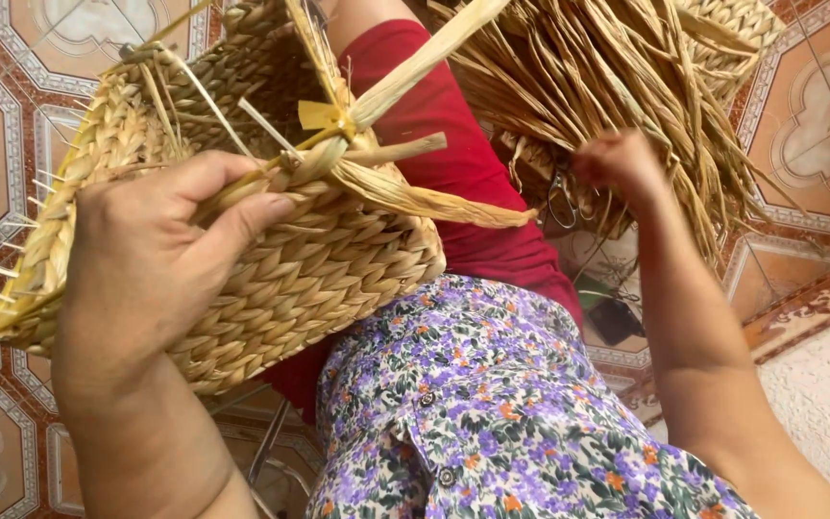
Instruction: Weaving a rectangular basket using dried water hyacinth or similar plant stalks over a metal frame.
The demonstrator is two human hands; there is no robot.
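Observation:
My left hand (160,255) grips the rim of a woven straw basket (309,259) held tilted over my lap, thumb pressing loose strands against the braided wall. A thick straw strand (415,72) rises from the rim, tied near a small yellow band. My right hand (622,163) reaches away to the right, fingers closed in a pile of loose dried straw (607,77). What it holds is hard to make out.
A red cloth (453,154) lies over my lap, above a floral purple dress (492,404). Patterned floor tiles (818,125) surround me. A second woven piece (737,34) sits behind the straw pile. A metal stool leg (266,447) shows below.

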